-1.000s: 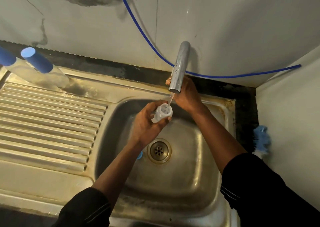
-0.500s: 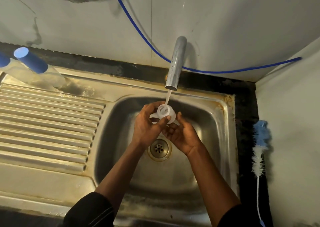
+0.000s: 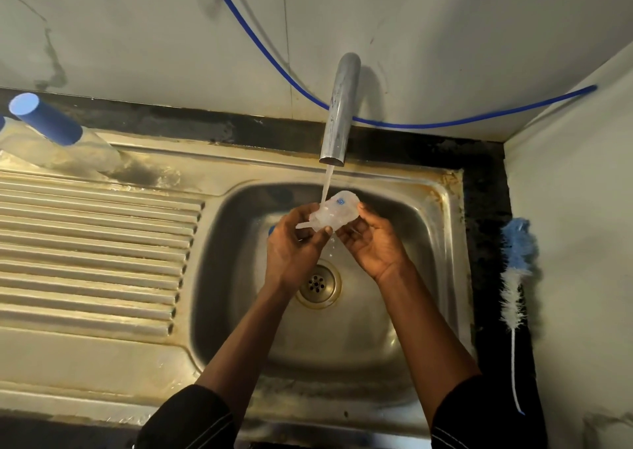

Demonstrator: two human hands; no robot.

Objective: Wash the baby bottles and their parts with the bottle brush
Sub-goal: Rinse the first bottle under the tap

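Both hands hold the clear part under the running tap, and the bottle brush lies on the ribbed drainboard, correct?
No. The head view shows the bottle brush on the dark ledge right of the basin, not the drainboard. The rest is right.

Left hand [image 3: 294, 246] and right hand [image 3: 371, 243] both grip a clear bottle part [image 3: 334, 212] right under the tap [image 3: 339, 113], water running straight onto it. Bottle brush [image 3: 515, 270] lies well off to the tap's right on the dark ledge [image 3: 486, 209], blue-capped bottle [image 3: 46, 123] way over to its left.
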